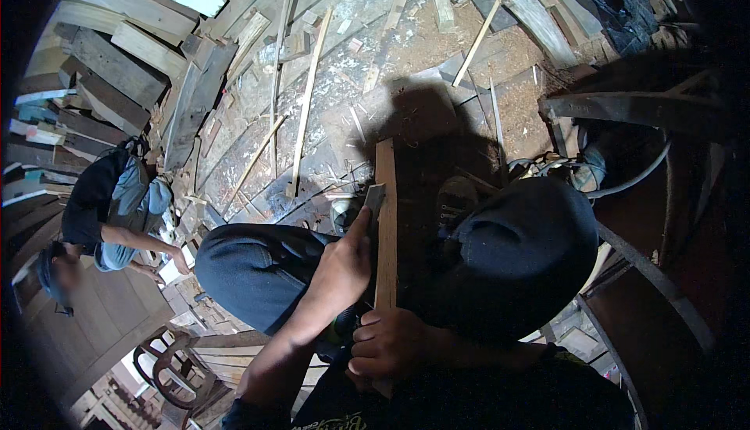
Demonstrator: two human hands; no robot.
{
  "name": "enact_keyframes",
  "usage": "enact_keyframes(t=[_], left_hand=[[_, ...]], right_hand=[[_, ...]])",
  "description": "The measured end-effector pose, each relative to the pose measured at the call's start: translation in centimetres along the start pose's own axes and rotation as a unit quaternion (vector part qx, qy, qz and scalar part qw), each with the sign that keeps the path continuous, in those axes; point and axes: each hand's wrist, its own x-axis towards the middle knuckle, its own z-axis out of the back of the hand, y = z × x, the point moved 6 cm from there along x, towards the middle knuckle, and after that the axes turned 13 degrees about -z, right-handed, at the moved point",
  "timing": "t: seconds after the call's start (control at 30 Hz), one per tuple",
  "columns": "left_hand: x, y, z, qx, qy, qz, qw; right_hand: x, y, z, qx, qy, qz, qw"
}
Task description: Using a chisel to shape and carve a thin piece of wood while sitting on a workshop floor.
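Observation:
A narrow strip of brown wood (387, 235) points away from me between my bent knees. Around its near end my right hand (387, 344) is closed, with the fingers wrapped over it close to my body. My left hand (341, 274) is closed on a short, flat, greyish piece (376, 195), its index finger stretched along it. That piece lies against the left side of the strip near the far end; whether it is a tool or a scrap of wood I cannot tell. My left palm hides its lower part.
Thin wooden sticks (312, 94) and shavings litter the floor ahead. Stacked boards (117, 78) stand at the far left. Another person (117, 203) crouches at the left, hands near a pale piece. Curved wooden parts (625, 107) and a cable (637, 189) are at the right.

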Motion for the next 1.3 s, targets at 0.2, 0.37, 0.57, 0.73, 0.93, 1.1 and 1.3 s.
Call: enact_keyframes(t=[0.2,0.37,0.57,0.73,0.93,1.1,1.3], left_hand=[[-0.4,-0.3,-0.1,0.022,0.021,0.044,0.999],[-0.4,-0.3,0.2,0.008,0.022,0.024,0.999],[-1.3,0.5,-0.6,0.024,-0.013,-0.043,0.999],[-0.6,0.4,-0.6,0.009,-0.011,-0.020,1.000],[-1.7,1.3,-1.4,0.046,0.014,-0.096,0.994],[-1.6,0.2,-0.8,0.091,-0.008,-0.170,0.981],[0.5,1.4,-1.1,0.022,0.000,0.001,1.000]], right_hand=[[-0.1,-0.3,0.1,0.018,-0.001,-0.016,1.000],[0.1,-0.1,0.2,0.018,-0.005,-0.012,1.000],[0.5,0.0,0.4,0.032,-0.015,-0.019,0.999],[0.5,-0.1,0.2,0.019,-0.002,-0.010,1.000],[0.7,0.0,0.6,0.036,-0.032,-0.020,0.999],[0.6,-0.1,0.3,0.028,-0.013,-0.011,0.999],[0.9,-0.1,0.4,0.042,-0.004,-0.029,0.999]])
